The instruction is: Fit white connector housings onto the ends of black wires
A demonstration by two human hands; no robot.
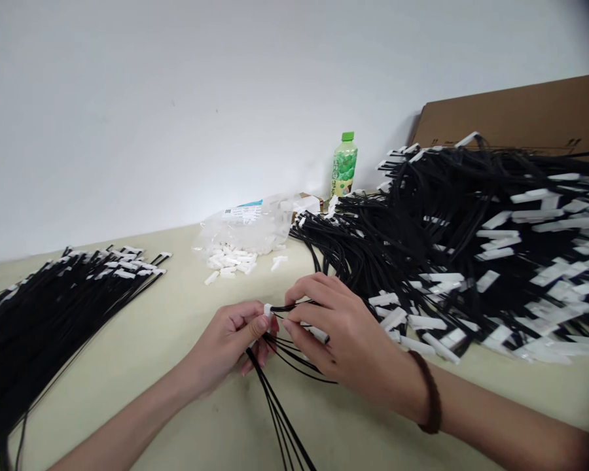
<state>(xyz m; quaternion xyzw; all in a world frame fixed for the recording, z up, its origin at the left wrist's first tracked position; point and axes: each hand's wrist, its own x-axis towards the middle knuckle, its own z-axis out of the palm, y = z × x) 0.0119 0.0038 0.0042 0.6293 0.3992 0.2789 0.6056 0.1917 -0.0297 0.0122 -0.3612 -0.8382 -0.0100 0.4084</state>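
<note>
Between the thumb and fingers of my left hand is a small white plastic connector, held near the middle of the view. Black wires run down from it toward the front edge, and more bend off to the right. My right hand is closed just right of the connector, its thumb and fingers pinching thin black wires that lead into it. A white end piece shows under the right fingers. The wires' exact seating in the connector is too small to make out.
A large heap of black cables with white connectors fills the right side. Another bundle of black cables lies at left. Behind my hands are loose white connectors, a clear plastic bag, a green-capped bottle and a cardboard box.
</note>
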